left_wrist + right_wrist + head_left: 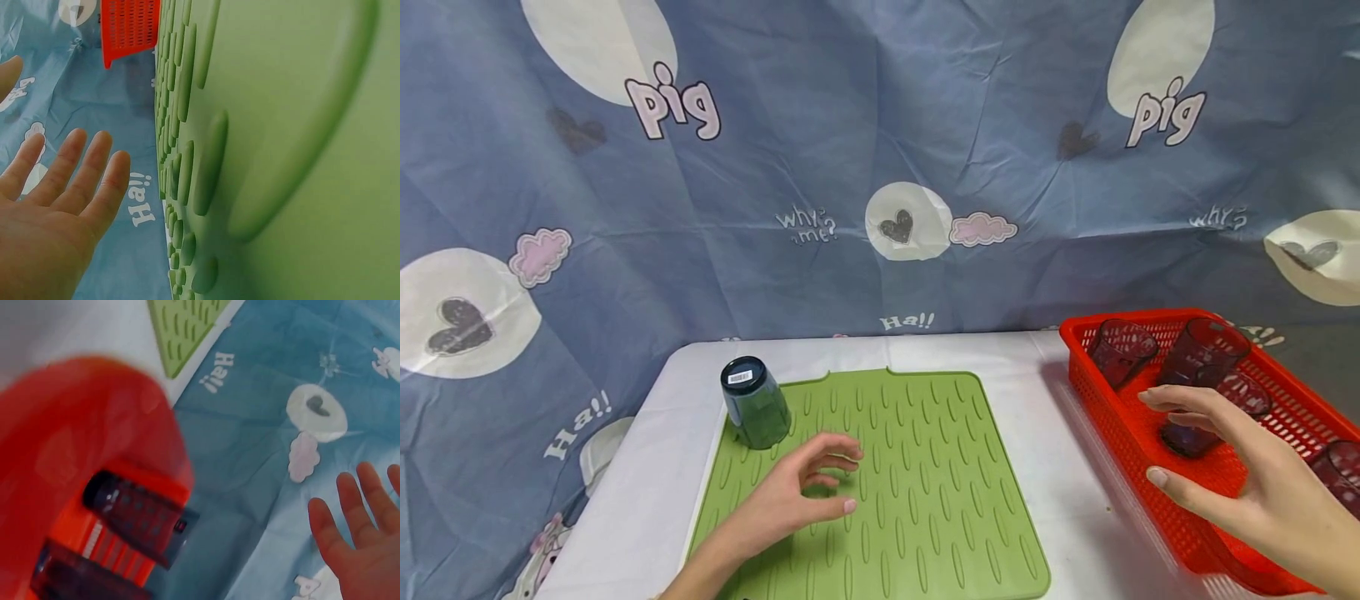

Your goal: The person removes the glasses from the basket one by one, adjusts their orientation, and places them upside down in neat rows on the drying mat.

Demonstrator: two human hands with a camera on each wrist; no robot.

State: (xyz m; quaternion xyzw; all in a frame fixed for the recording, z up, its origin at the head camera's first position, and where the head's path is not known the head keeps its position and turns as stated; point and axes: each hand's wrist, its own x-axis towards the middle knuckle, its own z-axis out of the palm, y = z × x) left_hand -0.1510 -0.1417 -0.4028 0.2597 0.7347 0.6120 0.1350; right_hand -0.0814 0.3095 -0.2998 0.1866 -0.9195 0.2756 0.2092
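A dark blue-green drinking glass [758, 408] is upside down on the far left corner of the green mat [925, 500], a label on its base. Over the mat hovers my left hand [808, 483], fingers apart from the thumb and nothing between them; the left wrist view shows its palm [50, 231] beside the ribbed mat. My right hand [1247, 475] reaches over the red basket [1120, 442], thumb and fingers spread. A purplish glass [1187, 437] stands just past its fingers, with no visible grip on it. In the right wrist view this hand [369, 550] holds nothing.
More tinted glasses, among them one at the basket's far left [1120, 350] and one at its right [1341, 471], are in the basket. A white tabletop [1075, 500] lies between mat and basket. Behind hangs a blue printed cloth [820, 167].
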